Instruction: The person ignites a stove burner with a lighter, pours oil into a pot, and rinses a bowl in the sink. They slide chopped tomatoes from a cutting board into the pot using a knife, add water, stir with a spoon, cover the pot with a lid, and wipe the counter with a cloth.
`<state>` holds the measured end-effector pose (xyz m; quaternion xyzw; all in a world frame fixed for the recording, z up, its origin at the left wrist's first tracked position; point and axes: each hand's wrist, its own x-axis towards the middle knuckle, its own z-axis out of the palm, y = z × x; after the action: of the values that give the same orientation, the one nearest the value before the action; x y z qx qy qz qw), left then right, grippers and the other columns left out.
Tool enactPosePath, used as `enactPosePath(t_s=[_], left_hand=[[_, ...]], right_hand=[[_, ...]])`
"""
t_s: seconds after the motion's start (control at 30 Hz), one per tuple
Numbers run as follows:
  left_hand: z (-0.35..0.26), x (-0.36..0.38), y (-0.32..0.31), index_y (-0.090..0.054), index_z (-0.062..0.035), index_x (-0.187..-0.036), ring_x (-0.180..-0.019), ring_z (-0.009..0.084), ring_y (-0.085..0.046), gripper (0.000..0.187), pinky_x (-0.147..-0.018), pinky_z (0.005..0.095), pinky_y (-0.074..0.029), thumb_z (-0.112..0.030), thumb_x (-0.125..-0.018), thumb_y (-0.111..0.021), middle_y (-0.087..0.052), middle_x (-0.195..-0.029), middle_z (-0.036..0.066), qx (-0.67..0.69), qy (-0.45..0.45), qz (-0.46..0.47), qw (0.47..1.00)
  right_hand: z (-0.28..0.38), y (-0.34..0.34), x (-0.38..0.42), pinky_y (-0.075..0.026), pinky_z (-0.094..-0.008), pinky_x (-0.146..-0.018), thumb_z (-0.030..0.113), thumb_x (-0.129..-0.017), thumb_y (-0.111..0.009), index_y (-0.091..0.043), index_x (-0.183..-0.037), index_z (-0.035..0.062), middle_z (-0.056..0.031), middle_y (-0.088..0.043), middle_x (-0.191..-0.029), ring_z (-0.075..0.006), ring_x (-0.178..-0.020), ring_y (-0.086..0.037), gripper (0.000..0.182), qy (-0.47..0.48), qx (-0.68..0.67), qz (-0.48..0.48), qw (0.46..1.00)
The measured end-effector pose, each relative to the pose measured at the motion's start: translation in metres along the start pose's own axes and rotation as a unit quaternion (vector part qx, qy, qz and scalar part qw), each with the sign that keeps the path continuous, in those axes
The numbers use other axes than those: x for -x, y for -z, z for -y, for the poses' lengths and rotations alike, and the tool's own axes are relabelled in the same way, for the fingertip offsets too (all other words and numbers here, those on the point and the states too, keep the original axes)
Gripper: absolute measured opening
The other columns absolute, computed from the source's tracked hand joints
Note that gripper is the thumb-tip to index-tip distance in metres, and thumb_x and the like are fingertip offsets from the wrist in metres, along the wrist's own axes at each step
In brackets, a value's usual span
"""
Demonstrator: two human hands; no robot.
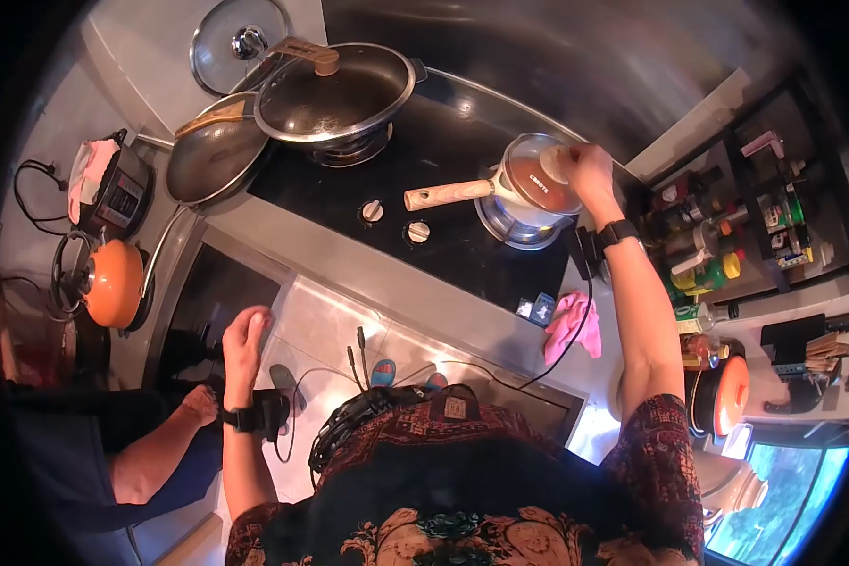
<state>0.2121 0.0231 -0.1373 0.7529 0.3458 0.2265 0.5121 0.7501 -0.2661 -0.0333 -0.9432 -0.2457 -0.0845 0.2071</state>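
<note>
My right hand (591,177) is closed on the knob of a glass lid (540,179), which lies over a small cream pot (524,209) with a wooden handle (448,194). The pot sits on the right burner (519,232) of the black stove. My left hand (246,344) is raised over the floor, away from the counter; its thumb and fingers look apart and nothing is in it.
A large lidded wok (335,94) stands on the left burner, beside a pan (217,156) and an orange kettle (113,285). Right of the stove lie a pink cloth (574,328) and a bottle rack (774,203). Another person's arm (156,453) is at lower left; cables (349,415) hang near my waist.
</note>
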Motion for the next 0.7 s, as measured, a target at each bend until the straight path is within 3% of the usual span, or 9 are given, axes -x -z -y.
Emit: enactPosePath(t_s=[0.17,0.5,0.7], left_hand=[[0.016,0.024,0.02,-0.064,0.0052,-0.109,-0.088,0.0149,-0.063,0.035,-0.082,0.0274,-0.049,-0.027,-0.1,-0.055,-0.067,-0.096,0.009,0.034,0.072,-0.036,0.996],[0.006,-0.009,-0.003,-0.063,0.0049,-0.11,-0.089,0.0149,-0.064,0.032,-0.083,0.0278,-0.049,-0.025,-0.1,-0.056,-0.068,-0.098,0.009,0.044,0.026,0.04,0.998],[0.002,-0.023,-0.015,-0.063,0.005,-0.111,-0.091,0.016,-0.065,0.033,-0.084,0.0284,-0.049,-0.026,-0.099,-0.057,-0.069,-0.1,0.011,0.03,0.013,0.082,0.996]], right_hand=[[-0.005,-0.016,-0.004,-0.053,-0.0476,-0.077,0.028,-0.079,-0.067,-0.072,-0.081,0.0004,-0.0247,-0.067,-0.084,-0.0408,-0.084,-0.066,0.028,0.005,0.006,-0.006,1.0],[0.0,-0.015,0.004,-0.053,-0.0475,-0.072,0.036,-0.079,-0.071,-0.071,-0.077,-0.0004,-0.025,-0.066,-0.076,-0.0413,-0.075,-0.066,0.036,-0.011,-0.04,-0.03,0.999],[-0.002,-0.021,0.004,-0.053,-0.0462,-0.073,0.034,-0.081,-0.07,-0.072,-0.078,0.0017,-0.024,-0.066,-0.076,-0.0408,-0.077,-0.066,0.032,0.016,-0.023,-0.051,0.998]])
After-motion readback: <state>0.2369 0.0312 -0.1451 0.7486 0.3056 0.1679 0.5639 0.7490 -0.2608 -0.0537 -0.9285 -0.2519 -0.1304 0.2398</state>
